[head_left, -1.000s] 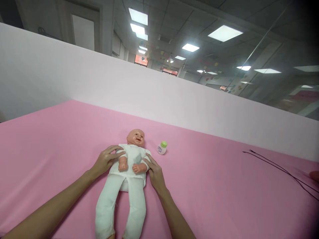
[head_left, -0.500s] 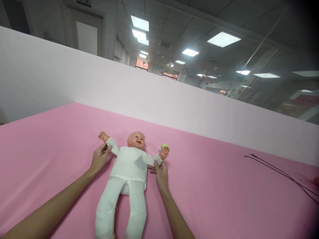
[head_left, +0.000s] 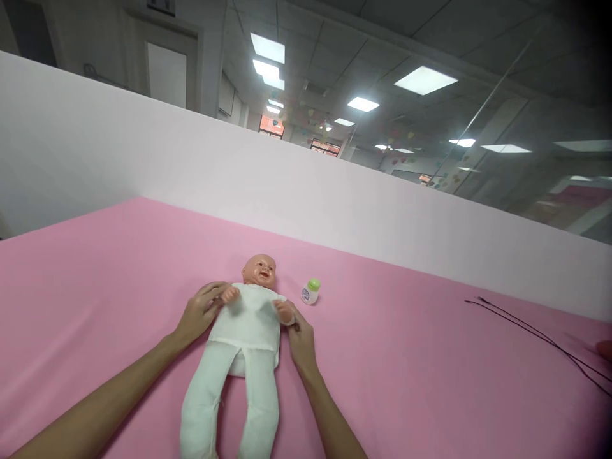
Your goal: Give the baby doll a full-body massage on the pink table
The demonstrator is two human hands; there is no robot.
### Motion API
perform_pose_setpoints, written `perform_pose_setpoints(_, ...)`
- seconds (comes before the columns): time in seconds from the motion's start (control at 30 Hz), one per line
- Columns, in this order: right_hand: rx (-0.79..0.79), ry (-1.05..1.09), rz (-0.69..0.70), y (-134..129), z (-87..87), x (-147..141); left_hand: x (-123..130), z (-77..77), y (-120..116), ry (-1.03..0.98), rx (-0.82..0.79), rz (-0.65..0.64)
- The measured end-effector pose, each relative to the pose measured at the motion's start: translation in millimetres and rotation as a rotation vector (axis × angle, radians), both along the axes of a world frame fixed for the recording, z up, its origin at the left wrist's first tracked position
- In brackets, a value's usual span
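Observation:
A baby doll point(head_left: 246, 325) in white cloth lies face up, its head away from me and its legs toward me. My left hand point(head_left: 198, 312) is closed round the doll's arm on the left, whose small fist point(head_left: 230, 294) rests by its chest. On the other side my right hand point(head_left: 301, 331) grips the doll's other arm, with the plastic hand point(head_left: 284, 311) bent in over the body. Beyond my right hand stands a small white bottle point(head_left: 310, 293) with a green cap, touched by neither hand.
Pink cloth point(head_left: 406, 357) covers the surface. Two thin black cables point(head_left: 535, 335) lie at the right, near a reddish object point(head_left: 604, 349) cut off by the frame. A low white wall point(head_left: 287, 185) borders the far side.
Both doll arms have swung from spread outward to folded in toward the chest, my hands moving inward with them. The bottle, partly hidden before by the doll's hand, now shows fully.

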State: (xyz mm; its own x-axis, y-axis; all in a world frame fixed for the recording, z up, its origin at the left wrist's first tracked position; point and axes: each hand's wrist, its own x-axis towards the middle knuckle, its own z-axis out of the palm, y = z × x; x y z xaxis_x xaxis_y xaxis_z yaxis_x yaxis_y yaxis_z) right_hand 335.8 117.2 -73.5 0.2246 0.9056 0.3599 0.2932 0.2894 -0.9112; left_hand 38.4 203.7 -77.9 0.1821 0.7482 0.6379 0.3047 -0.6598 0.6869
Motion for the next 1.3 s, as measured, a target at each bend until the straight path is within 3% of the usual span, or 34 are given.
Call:
perform_pose_setpoints(0.13,-0.140,0.412,-0.145,6.4,2.6,5.7,-4.6,4.8,5.6,-0.396,-0.359,0.145)
perform_pose_setpoints(0.23,-0.180,0.490,-0.170,6.5,6.1,10.1,-10.7,7.1,10.5,-0.547,-0.531,0.156)
perform_pose_setpoints(0.3,-0.155,0.441,-0.172,5.4,7.4,10.0,-11.9,8.7,10.7,-0.508,-0.493,0.146)
perform_pose_setpoints(0.43,-0.019,0.165,-0.105,1.6,6.0,6.2,-7.6,8.8,5.1,-0.273,-0.240,0.096)
perform_pose_setpoints(0.57,0.097,-0.202,0.104,-4.7,2.3,4.7,-3.9,1.8,1.6,0.034,0.079,-0.114)
perform_pose_setpoints(0.63,0.093,-0.285,0.141,-6.2,1.1,4.3,-3.3,-1.4,1.4,0.114,0.173,-0.159)
perform_pose_setpoints(0.73,0.065,-0.170,0.074,-3.6,0.6,2.9,-2.1,-2.0,1.1,0.077,0.090,-0.100)
perform_pose_setpoints(0.9,-0.108,0.337,-0.114,5.6,3.4,4.7,-4.0,5.5,3.4,-0.285,-0.300,0.089)
perform_pose_setpoints(1.0,-0.156,0.471,-0.157,7.1,5.5,8.9,-10.1,10.2,7.9,-0.453,-0.493,0.136)
perform_pose_setpoints(1.1,-0.154,0.430,-0.141,6.4,5.8,10.4,-13.7,13.2,10.3,-0.465,-0.542,0.120)
perform_pose_setpoints(1.2,-0.084,0.239,-0.091,3.8,5.2,8.2,-11.0,12.7,8.8,-0.377,-0.394,0.057)
perform_pose_setpoints(1.3,0.032,-0.044,0.039,-0.7,5.2,5.2,-5.2,7.5,6.1,-0.205,-0.244,-0.089)
